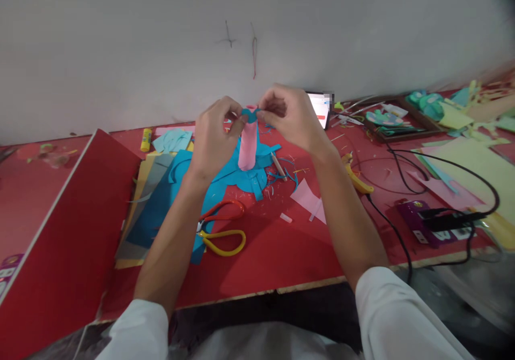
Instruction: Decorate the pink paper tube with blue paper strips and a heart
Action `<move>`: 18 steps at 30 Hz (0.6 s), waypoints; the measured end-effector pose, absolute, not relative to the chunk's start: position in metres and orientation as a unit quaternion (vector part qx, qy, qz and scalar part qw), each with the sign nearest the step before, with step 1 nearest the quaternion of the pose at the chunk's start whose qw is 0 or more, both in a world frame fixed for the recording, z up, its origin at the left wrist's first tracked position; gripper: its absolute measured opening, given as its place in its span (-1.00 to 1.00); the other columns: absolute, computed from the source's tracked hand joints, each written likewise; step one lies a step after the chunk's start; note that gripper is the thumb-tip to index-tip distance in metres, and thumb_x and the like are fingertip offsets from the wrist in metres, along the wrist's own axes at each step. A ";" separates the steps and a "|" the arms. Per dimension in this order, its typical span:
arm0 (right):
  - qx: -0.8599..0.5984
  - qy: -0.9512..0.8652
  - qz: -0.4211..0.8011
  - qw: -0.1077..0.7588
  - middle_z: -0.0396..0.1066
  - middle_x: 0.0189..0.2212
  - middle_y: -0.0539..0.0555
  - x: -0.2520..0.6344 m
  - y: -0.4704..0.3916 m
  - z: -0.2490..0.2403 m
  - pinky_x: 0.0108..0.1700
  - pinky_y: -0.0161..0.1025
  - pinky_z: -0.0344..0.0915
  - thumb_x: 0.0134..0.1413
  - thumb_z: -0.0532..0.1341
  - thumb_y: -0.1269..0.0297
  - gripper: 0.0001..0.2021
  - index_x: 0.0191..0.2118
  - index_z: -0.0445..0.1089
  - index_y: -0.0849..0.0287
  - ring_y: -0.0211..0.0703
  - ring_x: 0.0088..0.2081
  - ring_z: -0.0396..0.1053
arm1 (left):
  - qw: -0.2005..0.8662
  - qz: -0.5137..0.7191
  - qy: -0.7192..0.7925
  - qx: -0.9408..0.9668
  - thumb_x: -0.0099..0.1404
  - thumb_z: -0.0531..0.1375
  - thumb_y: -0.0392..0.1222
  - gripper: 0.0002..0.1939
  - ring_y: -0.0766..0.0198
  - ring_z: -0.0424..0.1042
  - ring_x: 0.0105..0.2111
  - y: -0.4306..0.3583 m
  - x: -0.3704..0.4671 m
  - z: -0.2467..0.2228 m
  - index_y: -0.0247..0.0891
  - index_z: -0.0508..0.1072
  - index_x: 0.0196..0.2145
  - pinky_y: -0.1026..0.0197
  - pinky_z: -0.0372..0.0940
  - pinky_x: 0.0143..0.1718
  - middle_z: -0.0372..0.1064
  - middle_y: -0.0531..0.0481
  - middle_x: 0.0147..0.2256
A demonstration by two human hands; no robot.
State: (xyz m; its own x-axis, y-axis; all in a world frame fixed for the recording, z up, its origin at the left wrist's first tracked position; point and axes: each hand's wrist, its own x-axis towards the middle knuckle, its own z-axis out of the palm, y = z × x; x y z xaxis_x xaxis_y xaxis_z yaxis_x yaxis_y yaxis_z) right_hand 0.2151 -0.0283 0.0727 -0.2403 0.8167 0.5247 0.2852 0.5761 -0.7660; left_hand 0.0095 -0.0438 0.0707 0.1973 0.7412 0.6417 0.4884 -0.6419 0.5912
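Note:
My left hand pinches the left side of a small blue paper piece. On its right side, the fingertips of my right hand are closed on the same piece. It lies across the upper part of a pink paper tube, which looks upright; whether the two are joined I cannot tell. Cut blue paper spreads around the tube's foot. Scissors with one red and one yellow handle rest near my left forearm, their blades partly hidden.
A red partition stands at left, beside stacked coloured sheets and a yellow glue stick. To the right are a phone, a yellow glue gun with its cable, a purple power strip and a tray. Another person's arm shows far right.

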 end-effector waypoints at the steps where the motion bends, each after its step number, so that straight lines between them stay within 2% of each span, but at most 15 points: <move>1: -0.366 -0.741 0.271 0.493 0.53 -0.34 -0.01 0.215 -0.029 0.073 -0.16 -0.13 0.50 0.21 0.45 0.03 -0.72 -0.31 0.40 0.03 -0.12 -0.26 0.49 | 0.125 0.490 0.402 0.763 0.44 0.30 -0.22 -0.91 0.20 0.56 -0.21 -0.044 0.009 0.071 -0.11 0.49 -0.27 0.07 0.47 -0.05 0.56 0.03 -0.26; 5: -0.362 -0.743 0.277 0.489 0.53 -0.32 -0.02 0.214 -0.032 0.075 -0.15 -0.14 0.49 0.25 0.42 0.04 -0.72 -0.30 0.38 0.04 -0.15 -0.27 0.47 | 0.122 0.494 0.402 0.761 0.45 0.30 -0.22 -0.90 0.20 0.56 -0.21 -0.045 0.010 0.072 -0.11 0.49 -0.28 0.08 0.48 -0.04 0.57 0.04 -0.27; 12: -0.360 -0.742 0.289 0.487 0.53 -0.32 0.00 0.213 -0.031 0.074 -0.09 -0.04 0.53 0.22 0.44 0.05 -0.73 -0.30 0.39 0.02 -0.07 -0.23 0.50 | 0.142 0.489 0.406 0.759 0.45 0.30 -0.22 -0.86 0.19 0.58 -0.17 -0.046 0.009 0.073 -0.11 0.45 -0.30 0.07 0.47 -0.01 0.57 0.05 -0.27; 18: -0.383 -0.735 0.285 0.482 0.54 -0.34 0.00 0.213 -0.031 0.074 -0.12 -0.05 0.55 0.18 0.45 0.00 -0.71 -0.30 0.39 0.00 -0.05 -0.23 0.51 | 0.120 0.497 0.408 0.756 0.46 0.29 -0.20 -0.86 0.19 0.60 -0.17 -0.046 0.010 0.070 -0.09 0.46 -0.30 0.08 0.50 -0.03 0.60 0.06 -0.26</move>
State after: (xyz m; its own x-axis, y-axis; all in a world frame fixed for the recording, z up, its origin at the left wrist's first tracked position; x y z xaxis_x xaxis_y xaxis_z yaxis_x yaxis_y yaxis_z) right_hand 0.2133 -0.0306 0.0737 -0.2420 0.8374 0.4901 0.2881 0.5444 -0.7878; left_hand 0.0098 -0.0459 0.0705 0.1731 0.7364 0.6540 0.4984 -0.6382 0.5868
